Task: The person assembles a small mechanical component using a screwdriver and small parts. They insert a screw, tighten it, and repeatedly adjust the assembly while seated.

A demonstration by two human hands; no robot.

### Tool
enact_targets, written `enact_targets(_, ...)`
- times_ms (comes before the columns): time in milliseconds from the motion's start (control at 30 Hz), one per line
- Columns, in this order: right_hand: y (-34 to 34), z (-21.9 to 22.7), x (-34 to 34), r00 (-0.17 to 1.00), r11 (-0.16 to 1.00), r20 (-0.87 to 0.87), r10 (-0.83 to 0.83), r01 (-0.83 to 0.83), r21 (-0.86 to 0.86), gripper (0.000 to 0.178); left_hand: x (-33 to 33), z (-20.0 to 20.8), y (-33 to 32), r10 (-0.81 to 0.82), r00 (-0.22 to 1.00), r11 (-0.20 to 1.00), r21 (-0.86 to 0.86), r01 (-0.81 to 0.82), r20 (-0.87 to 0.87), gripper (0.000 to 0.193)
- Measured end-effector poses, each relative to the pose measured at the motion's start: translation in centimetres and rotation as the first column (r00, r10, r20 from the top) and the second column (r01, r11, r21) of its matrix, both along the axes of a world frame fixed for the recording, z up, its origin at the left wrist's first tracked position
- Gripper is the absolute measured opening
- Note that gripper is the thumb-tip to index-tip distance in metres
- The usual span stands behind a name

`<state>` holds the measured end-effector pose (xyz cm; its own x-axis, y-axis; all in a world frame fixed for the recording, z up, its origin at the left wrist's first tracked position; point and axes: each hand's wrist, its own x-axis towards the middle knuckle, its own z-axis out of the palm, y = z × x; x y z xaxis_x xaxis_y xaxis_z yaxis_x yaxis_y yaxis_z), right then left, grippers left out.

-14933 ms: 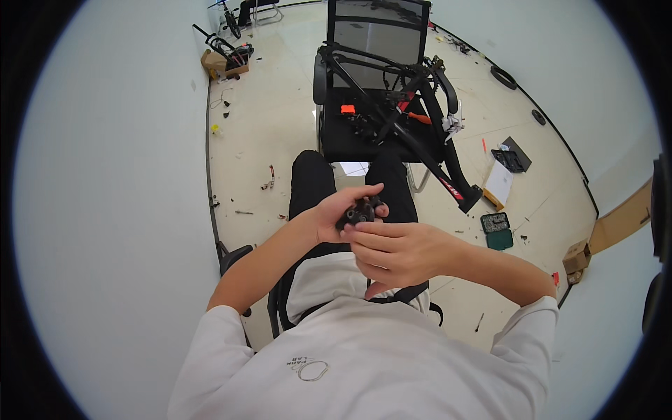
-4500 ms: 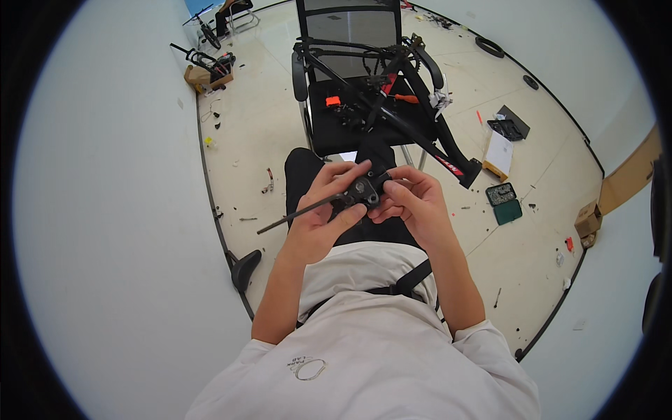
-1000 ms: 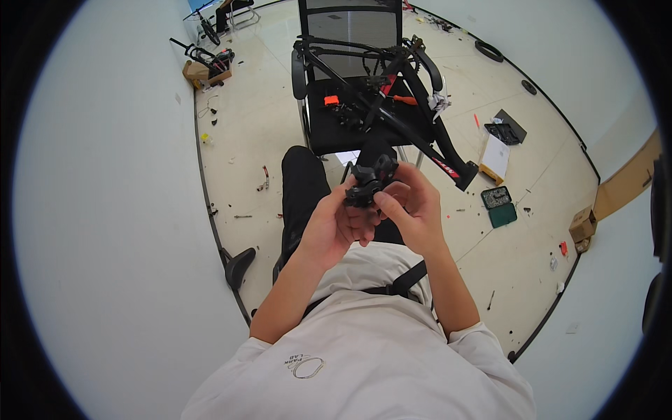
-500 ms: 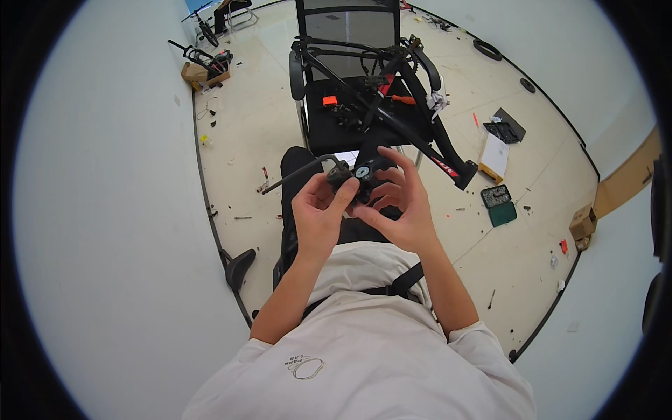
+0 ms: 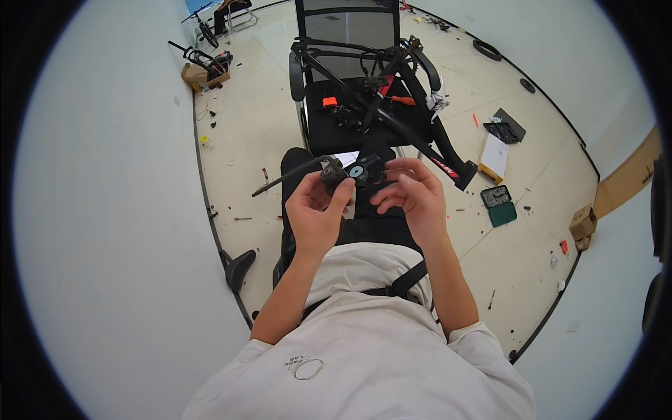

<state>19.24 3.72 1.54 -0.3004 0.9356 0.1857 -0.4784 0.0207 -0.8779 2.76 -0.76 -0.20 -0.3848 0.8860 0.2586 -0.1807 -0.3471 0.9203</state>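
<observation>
My left hand (image 5: 314, 215) pinches a black part that looks like a bike shifter with its brake lever (image 5: 337, 172), held above my lap. A round pale dial shows on the part, and a long thin arm bends away from it to the left. Just right of the part is my right hand (image 5: 418, 203), its fingers apart and loosely bent. I cannot tell whether its fingertips touch the part's right end.
Ahead stands a black office chair (image 5: 348, 22) with a black and red bike frame (image 5: 392, 120) across it. An orange-handled tool (image 5: 404, 100) lies on the seat. On the floor are a bike saddle (image 5: 240, 269), a green case (image 5: 501, 214) and a white box (image 5: 494, 154).
My right hand has drawn back to the right, off the part. The part has turned slightly, its long arm dipping a little lower at the left, still in my left hand.
</observation>
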Motion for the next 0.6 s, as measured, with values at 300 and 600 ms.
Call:
enact_targets(300, -0.1, -0.4, 0.1, 0.943, 0.906, 0.267, -0.197, 0.071, 0.418, 0.029, -0.2, -0.6, 0.1, 0.034, 0.998, 0.998, 0.058, -0.03, -0.061, 0.029)
enact_targets(600, 0.9, -1.0, 0.9, 0.937, 0.948, 0.272, -0.221, 0.141, 0.284, 0.014, -0.4, -1.2, 0.5, 0.066, 0.991, 0.99, 0.132, -0.05, -0.12, 0.021)
